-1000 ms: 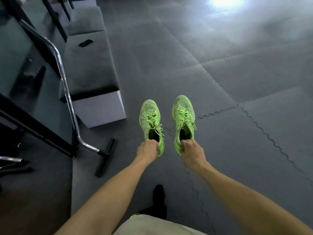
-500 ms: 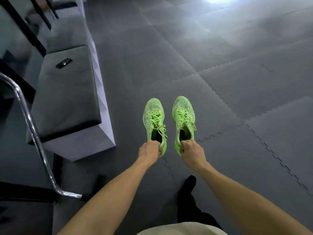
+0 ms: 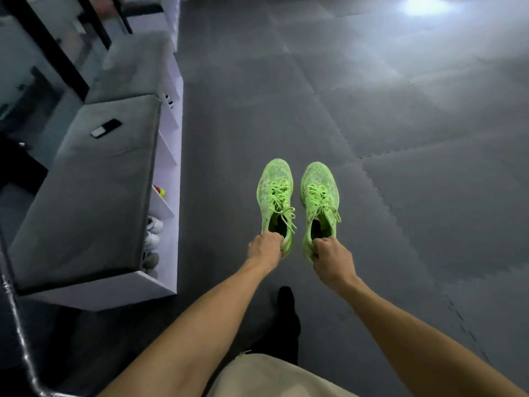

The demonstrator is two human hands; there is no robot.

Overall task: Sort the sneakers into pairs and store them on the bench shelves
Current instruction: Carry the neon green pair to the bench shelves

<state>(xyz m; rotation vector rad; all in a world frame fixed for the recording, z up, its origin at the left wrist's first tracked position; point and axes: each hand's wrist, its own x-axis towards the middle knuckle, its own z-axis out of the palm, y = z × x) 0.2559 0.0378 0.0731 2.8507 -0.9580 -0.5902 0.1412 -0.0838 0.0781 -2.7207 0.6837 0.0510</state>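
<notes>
Sneakers of neon green are held up side by side above the dark floor mats point(image 3: 372, 124), toes pointing away from the camera and laces loosely tied. The left sneaker point(image 3: 275, 193) is gripped at its heel collar by the left hand point(image 3: 266, 249), whose fingers are clamped over the heel rim; the right sneaker point(image 3: 319, 196) is held the same way by the right hand point(image 3: 332, 260), its fingers curled shut around the heel. The two shoes are kept just apart, not touching. No brand mark or writing can be read on either shoe; the uppers are seen only as speckled mesh. To the left, well apart from the pair, the worktop point(image 3: 86, 202) with a grey padded top and white shelf compartments along its floor-facing side is seen. A dark flat phone-like object point(image 3: 106, 128) is laid on the cushion. White sneakers point(image 3: 153, 232) are seen in the nearest compartment, with a greyish shoe point(image 3: 150, 259) below them, and a small red and yellow item point(image 3: 159, 191) shows in the next compartment along; further compartments are too blurred to tell. A chrome tube point(image 3: 17, 333) runs along the lower left edge. Between the worktop's white front edge and the held pair, a broad strip of bare matting is left open, and the floor to the right is likewise unobstructed.
</notes>
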